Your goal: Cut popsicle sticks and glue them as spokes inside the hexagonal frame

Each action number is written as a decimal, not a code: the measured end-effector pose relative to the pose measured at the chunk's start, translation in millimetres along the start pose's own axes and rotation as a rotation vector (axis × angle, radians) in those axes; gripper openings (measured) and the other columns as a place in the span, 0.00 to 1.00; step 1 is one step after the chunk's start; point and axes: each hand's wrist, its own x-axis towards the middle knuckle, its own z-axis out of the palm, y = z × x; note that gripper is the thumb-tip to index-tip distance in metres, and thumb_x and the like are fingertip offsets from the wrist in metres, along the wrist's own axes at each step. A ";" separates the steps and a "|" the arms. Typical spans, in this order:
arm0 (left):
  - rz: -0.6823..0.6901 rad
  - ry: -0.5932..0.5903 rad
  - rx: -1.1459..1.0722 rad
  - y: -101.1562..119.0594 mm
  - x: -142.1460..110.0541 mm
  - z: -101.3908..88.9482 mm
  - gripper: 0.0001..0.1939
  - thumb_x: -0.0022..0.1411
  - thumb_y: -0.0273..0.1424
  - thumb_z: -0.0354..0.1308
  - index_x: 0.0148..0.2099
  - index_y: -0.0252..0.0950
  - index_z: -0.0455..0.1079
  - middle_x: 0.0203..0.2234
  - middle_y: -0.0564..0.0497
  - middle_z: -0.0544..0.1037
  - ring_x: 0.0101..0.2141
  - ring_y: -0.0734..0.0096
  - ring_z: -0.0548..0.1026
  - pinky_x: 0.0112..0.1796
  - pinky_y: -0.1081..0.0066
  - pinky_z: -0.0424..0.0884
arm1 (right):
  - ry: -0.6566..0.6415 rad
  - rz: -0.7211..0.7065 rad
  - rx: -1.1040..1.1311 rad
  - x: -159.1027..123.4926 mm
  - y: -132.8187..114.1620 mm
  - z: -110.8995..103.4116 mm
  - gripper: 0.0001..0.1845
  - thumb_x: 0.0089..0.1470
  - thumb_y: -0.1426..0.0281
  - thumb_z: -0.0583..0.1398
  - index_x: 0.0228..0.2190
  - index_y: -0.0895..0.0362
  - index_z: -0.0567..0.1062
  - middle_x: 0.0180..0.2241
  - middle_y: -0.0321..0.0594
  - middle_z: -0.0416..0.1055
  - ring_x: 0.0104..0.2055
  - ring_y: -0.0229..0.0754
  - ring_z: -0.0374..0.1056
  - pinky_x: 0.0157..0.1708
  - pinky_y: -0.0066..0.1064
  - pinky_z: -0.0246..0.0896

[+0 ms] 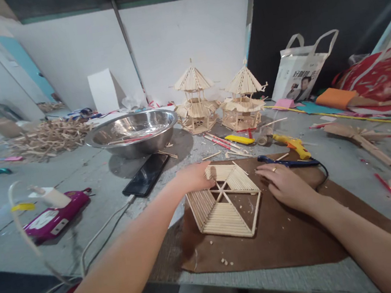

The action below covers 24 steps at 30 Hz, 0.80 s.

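Note:
A hexagonal stick frame [225, 217] lies on a brown board [289, 245]. Pale sticks fill several of its wedges; the one on the right side is open. My left hand [194, 178] grips the frame's far left edge, its fingers bent over the sticks and partly blurred. To the right of the frame, my right hand [286, 184] rests low over the board with fingers stretched and nothing in them. Just beyond its fingers lies a dark blue corded tool [288, 162] whose kind I cannot tell. Small wood bits [226, 261] are scattered near the board's front edge.
Two stick pagodas [196, 102] stand at the back. A steel bowl [135, 145], a phone [146, 175] and a purple power strip [57, 214] with cables are on the left. A yellow glue gun [293, 145] and a yellow cutter [239, 139] lie beyond the board.

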 end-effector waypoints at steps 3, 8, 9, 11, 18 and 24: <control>0.019 0.072 0.038 -2.2 0.9 9.4 0.30 0.45 0.43 0.51 0.52 0.43 0.52 0.40 0.48 0.68 0.39 0.63 0.67 0.36 0.68 0.63 | -0.085 -0.063 0.078 1.3 -16.5 -2.1 0.18 0.43 0.79 0.47 0.37 0.60 0.67 0.39 0.44 0.67 0.41 0.42 0.60 0.42 0.37 0.53; 0.080 0.191 0.047 -3.6 0.1 18.0 0.29 0.49 0.44 0.47 0.53 0.44 0.50 0.44 0.49 0.66 0.40 0.63 0.66 0.39 0.67 0.62 | -0.125 -0.038 0.105 0.7 -23.8 -8.4 0.17 0.44 0.78 0.48 0.37 0.60 0.68 0.37 0.44 0.68 0.39 0.42 0.61 0.41 0.37 0.52; 0.086 0.202 0.039 -3.2 0.1 18.3 0.27 0.50 0.43 0.47 0.53 0.45 0.51 0.44 0.50 0.66 0.41 0.64 0.66 0.40 0.68 0.62 | -0.132 -0.049 0.113 0.4 -24.6 -11.3 0.16 0.44 0.78 0.48 0.36 0.59 0.68 0.36 0.44 0.69 0.38 0.41 0.62 0.41 0.37 0.51; 0.076 0.225 0.028 -2.3 0.2 17.7 0.26 0.49 0.43 0.48 0.52 0.44 0.53 0.44 0.51 0.65 0.42 0.66 0.65 0.42 0.70 0.60 | -0.155 -0.093 0.138 -0.2 -27.8 -18.0 0.16 0.43 0.77 0.49 0.34 0.57 0.69 0.31 0.41 0.70 0.35 0.39 0.63 0.43 0.39 0.48; -0.056 0.309 0.054 -7.4 -4.7 2.1 0.16 0.52 0.41 0.46 0.39 0.40 0.65 0.39 0.50 0.68 0.39 0.69 0.66 0.40 0.72 0.61 | -0.190 -0.190 0.277 -0.7 -39.3 -28.2 0.17 0.40 0.78 0.51 0.33 0.56 0.70 0.31 0.41 0.68 0.36 0.39 0.61 0.40 0.35 0.53; -0.267 0.120 0.116 -20.2 -11.6 -10.4 0.16 0.51 0.42 0.44 0.31 0.38 0.67 0.29 0.48 0.72 0.32 0.65 0.70 0.30 0.70 0.63 | -0.223 -0.225 0.313 -0.6 -34.3 -23.5 0.26 0.35 0.80 0.52 0.41 0.56 0.66 0.45 0.45 0.59 0.49 0.43 0.52 0.47 0.38 0.48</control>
